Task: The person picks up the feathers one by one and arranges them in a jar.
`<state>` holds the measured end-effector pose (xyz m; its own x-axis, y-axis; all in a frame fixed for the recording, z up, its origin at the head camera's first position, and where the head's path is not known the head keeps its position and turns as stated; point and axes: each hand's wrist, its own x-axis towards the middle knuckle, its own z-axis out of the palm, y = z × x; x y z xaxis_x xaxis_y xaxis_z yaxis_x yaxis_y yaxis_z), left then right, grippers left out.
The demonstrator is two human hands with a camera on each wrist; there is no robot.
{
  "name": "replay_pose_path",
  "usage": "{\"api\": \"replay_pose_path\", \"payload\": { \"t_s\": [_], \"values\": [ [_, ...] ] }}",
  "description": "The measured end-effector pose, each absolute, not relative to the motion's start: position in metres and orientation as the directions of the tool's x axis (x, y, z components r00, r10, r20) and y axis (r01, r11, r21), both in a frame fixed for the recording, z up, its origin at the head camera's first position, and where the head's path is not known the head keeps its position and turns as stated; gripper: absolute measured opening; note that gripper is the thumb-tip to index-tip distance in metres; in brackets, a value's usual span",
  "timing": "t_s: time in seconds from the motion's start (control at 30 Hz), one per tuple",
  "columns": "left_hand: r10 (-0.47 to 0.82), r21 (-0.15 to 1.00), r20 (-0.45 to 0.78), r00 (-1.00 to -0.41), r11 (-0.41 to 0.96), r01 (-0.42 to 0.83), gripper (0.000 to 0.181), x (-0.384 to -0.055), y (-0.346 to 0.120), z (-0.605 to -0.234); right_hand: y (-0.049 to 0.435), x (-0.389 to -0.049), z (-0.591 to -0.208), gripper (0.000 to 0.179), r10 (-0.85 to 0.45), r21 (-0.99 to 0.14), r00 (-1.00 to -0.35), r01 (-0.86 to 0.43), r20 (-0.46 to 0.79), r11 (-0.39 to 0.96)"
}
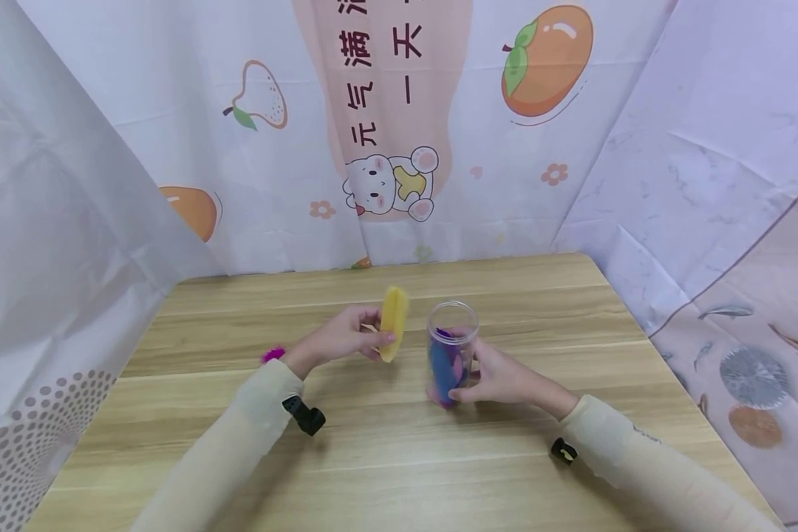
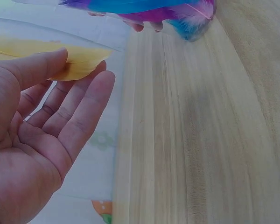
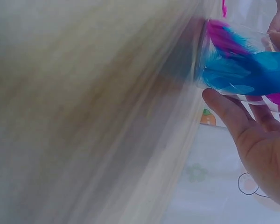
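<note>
A yellow feather (image 1: 394, 321) stands nearly upright in my left hand (image 1: 346, 336), pinched between thumb and fingers. In the left wrist view the thumb presses on the feather (image 2: 79, 60) and the other fingers lie behind it. Just to the right, my right hand (image 1: 502, 373) grips a clear cylindrical jar (image 1: 454, 318) from its right side, fingers wrapped round the wall. Inside the jar are blue, purple and pink feathers (image 3: 252, 72). The jar's open top faces up, and the yellow feather is left of its rim.
A magenta feather (image 1: 273, 355) lies on the wooden table (image 1: 386, 473), partly behind the left wrist. Printed curtains (image 1: 266, 192) hang along the table's back and sides. Each sleeve carries a small black wrist device (image 1: 304, 415).
</note>
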<state>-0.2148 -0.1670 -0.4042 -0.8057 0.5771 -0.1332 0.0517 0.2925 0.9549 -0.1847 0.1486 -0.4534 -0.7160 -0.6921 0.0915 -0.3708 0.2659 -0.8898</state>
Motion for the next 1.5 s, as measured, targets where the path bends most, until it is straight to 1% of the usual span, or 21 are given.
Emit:
{"api": "replay_pose_path", "payload": {
  "t_s": [0.17, 0.4, 0.57, 0.9, 1.0, 1.23, 1.5],
  "values": [
    [0.573, 0.954, -0.127, -0.809, 0.293, 0.058, 0.026, -0.213, -0.167, -0.402, 0.148, -0.185, -0.453, 0.087, -0.689, -0.879, -0.719, -0.383, 0.090, 0.285],
    [0.562, 0.955, -0.138, -0.816, 0.295, 0.042, 0.028, -0.212, -0.164, -0.400, 0.148, -0.187, -0.456, 0.090, -0.693, -0.860, -0.712, -0.420, 0.114, 0.290],
    [0.571, 0.954, -0.127, -0.811, 0.293, 0.057, 0.030, -0.212, -0.160, -0.395, 0.149, -0.187, -0.456, 0.090, -0.693, -0.867, -0.712, -0.411, 0.111, 0.283],
    [0.577, 0.964, -0.122, -0.807, 0.263, 0.042, 0.027, -0.210, -0.155, -0.386, 0.149, -0.186, -0.454, 0.086, -0.684, -0.853, -0.723, -0.414, 0.096, 0.317],
    [0.583, 0.966, -0.111, -0.805, 0.253, 0.050, 0.026, -0.209, -0.153, -0.384, 0.149, -0.186, -0.454, 0.086, -0.688, -0.855, -0.719, -0.416, 0.099, 0.311],
    [0.590, 0.967, -0.062, -0.805, 0.235, 0.097, 0.026, -0.209, -0.151, -0.381, 0.150, -0.188, -0.455, 0.084, -0.695, -0.816, -0.708, -0.471, 0.123, 0.335],
    [0.582, 0.967, -0.034, -0.812, 0.224, 0.120, 0.025, -0.209, -0.147, -0.375, 0.149, -0.188, -0.456, 0.086, -0.690, -0.819, -0.714, -0.464, 0.119, 0.339]
  ]
}}
